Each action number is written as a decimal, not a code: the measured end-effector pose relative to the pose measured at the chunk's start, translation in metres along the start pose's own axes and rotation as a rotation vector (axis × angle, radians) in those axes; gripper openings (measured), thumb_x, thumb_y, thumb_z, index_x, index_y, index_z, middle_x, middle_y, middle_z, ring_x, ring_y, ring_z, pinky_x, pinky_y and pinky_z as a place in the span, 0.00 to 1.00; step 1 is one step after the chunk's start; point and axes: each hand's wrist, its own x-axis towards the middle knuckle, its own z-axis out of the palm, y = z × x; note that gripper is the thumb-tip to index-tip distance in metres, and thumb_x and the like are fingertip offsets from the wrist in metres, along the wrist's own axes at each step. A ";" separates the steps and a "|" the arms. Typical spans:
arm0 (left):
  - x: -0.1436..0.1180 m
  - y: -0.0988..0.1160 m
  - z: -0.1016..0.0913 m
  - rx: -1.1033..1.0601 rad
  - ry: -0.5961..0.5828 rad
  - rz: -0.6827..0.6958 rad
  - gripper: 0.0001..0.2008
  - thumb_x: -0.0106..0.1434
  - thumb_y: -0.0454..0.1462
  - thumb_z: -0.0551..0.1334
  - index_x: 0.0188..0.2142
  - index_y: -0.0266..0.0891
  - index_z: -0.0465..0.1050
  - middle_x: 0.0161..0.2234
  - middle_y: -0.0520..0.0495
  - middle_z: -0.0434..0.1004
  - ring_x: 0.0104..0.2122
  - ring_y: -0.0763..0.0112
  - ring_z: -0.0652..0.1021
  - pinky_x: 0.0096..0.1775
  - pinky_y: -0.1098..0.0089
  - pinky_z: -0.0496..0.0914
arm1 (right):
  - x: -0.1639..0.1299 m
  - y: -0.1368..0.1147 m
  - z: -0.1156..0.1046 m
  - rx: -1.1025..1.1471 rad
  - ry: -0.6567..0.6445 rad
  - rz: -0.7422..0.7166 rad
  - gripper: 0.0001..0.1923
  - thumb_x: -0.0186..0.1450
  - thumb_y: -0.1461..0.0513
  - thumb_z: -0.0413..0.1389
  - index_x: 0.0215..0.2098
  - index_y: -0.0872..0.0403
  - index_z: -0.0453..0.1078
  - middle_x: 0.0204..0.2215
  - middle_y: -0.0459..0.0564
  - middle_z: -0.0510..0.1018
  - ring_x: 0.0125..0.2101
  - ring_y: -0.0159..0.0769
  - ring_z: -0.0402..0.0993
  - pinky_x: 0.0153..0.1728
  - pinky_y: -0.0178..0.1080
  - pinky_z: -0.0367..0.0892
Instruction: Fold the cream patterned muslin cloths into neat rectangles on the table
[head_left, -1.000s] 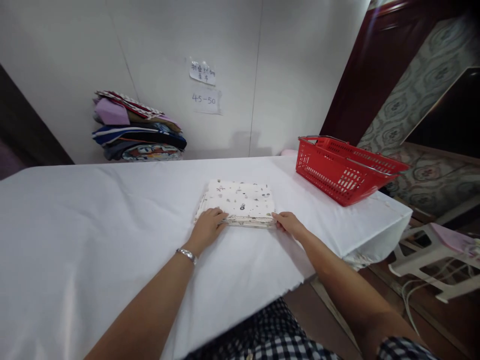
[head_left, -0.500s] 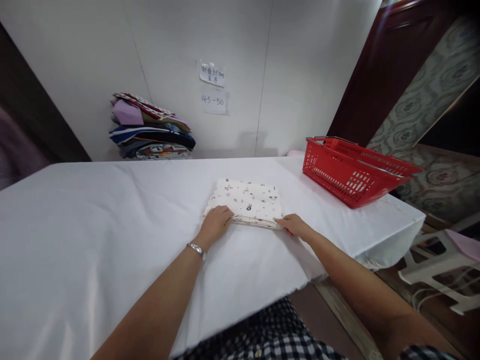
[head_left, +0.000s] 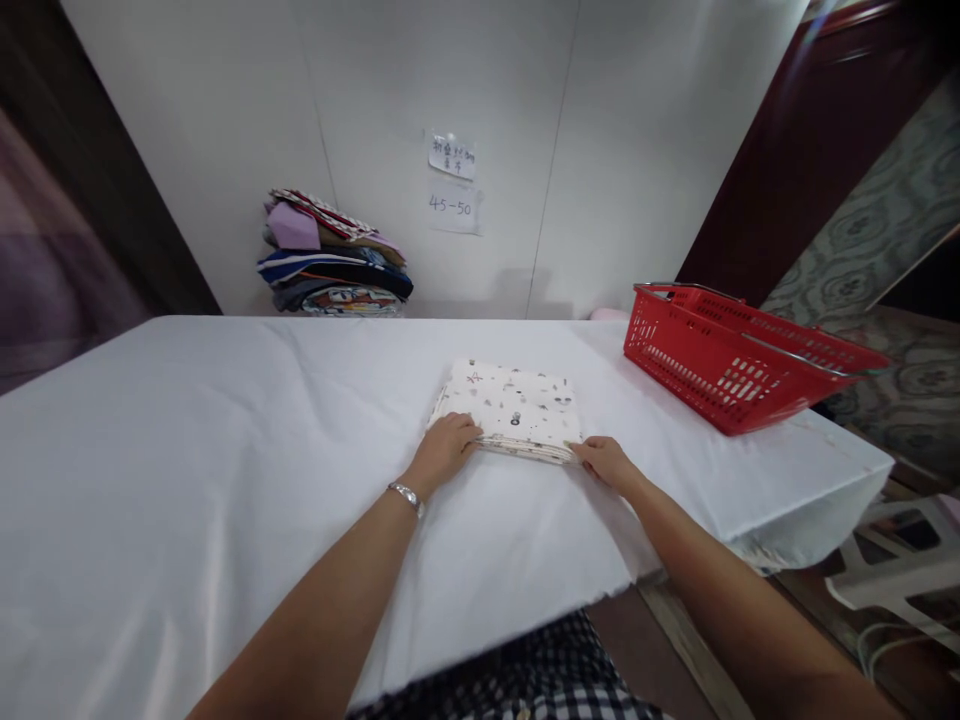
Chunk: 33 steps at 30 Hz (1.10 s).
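White folded cloth (head_left: 517,408) on table (head_left: 225,430) | left hand (head_left: 446,450) fingers pinch near-left corner | right hand (head_left: 609,462) fingers pinch near-right corner

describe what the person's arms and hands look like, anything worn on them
Both forearms are bare, with no sleeves showing on them and no gloves. The left hand has a slim silver bracelet at the wrist. The right hand wears nothing visible. A black and white checked garment shows below.
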 end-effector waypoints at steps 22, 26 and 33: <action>-0.019 0.008 -0.015 -0.023 0.016 -0.147 0.08 0.59 0.38 0.61 0.39 0.43 0.73 0.38 0.48 0.74 0.41 0.65 0.72 0.41 0.64 0.66 | 0.007 0.014 0.015 -0.670 0.188 -0.914 0.22 0.66 0.68 0.44 0.56 0.47 0.63 0.55 0.51 0.68 0.55 0.39 0.63 0.54 0.51 0.57; -0.026 0.042 -0.012 -0.039 -0.067 -0.073 0.11 0.59 0.39 0.61 0.42 0.44 0.71 0.41 0.48 0.73 0.43 0.63 0.70 0.41 0.63 0.65 | 0.024 0.036 -0.008 -0.682 0.223 -0.785 0.21 0.65 0.67 0.43 0.54 0.47 0.65 0.54 0.50 0.69 0.56 0.41 0.62 0.54 0.54 0.56; -0.026 0.047 -0.014 -0.182 0.012 -0.135 0.12 0.67 0.38 0.51 0.34 0.40 0.71 0.36 0.48 0.73 0.39 0.69 0.70 0.41 0.67 0.66 | 0.002 -0.002 0.016 -0.622 0.164 -0.843 0.23 0.66 0.62 0.44 0.59 0.52 0.59 0.58 0.54 0.63 0.60 0.43 0.55 0.57 0.55 0.50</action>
